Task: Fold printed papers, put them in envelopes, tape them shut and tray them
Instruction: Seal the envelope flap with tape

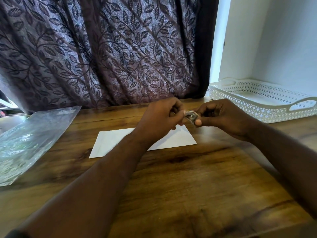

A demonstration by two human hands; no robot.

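Observation:
A white envelope (pixel 111 143) lies flat on the wooden table (pixel 171 177), partly under my left forearm. Above its far right corner both hands meet in the air. My right hand (pixel 223 115) pinches a small roll of clear tape (pixel 191 116) between thumb and fingers. My left hand (pixel 161 115) is closed, its fingertips at the roll's left edge, seemingly on the tape's loose end; the end itself is too small to make out. A white lattice tray (pixel 267 110) stands at the back right and looks bare inside.
A clear plastic sleeve (pixel 29 140) lies at the table's left edge. A dark leaf-patterned curtain (pixel 111 48) hangs right behind the table. A white wall fills the back right corner behind the tray.

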